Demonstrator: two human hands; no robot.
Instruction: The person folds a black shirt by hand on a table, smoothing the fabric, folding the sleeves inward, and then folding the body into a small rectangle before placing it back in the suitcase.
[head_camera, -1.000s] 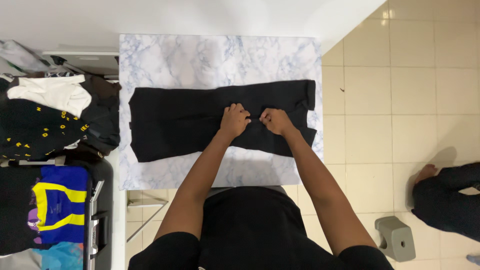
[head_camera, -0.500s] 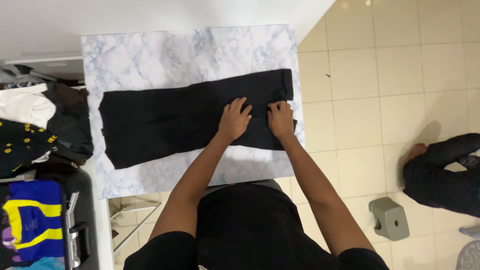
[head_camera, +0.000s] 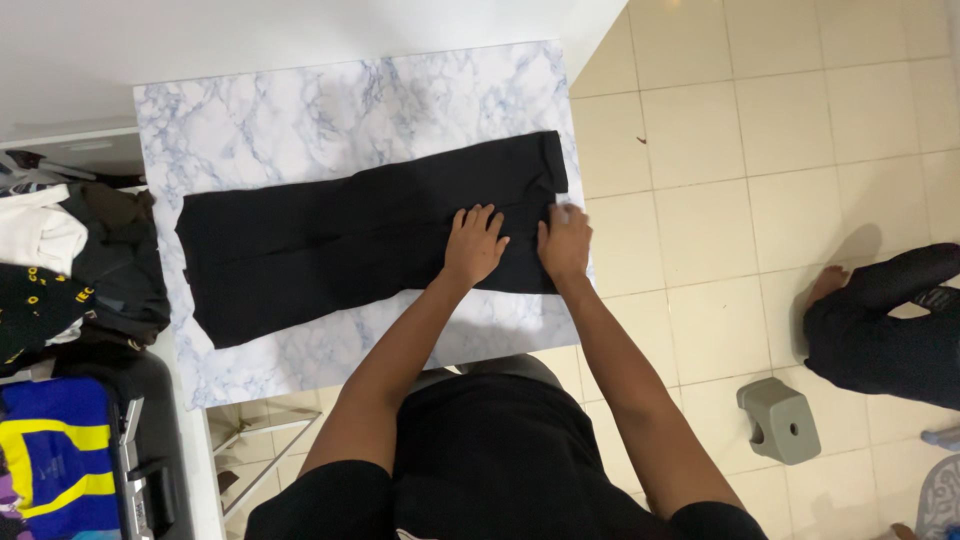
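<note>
We've got the black trousers (head_camera: 350, 240) laid flat across the marble table (head_camera: 330, 110), one end at its right edge. Our left hand (head_camera: 473, 245) presses flat, fingers spread, on them; our right hand (head_camera: 565, 241) lies flat at that end, gripping nothing.

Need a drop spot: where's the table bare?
Free: the marble table strip between the wall and the black trousers, and a narrower strip along the near edge. Crowded: the middle, under the trousers and both hands; clothes pile at left.
</note>
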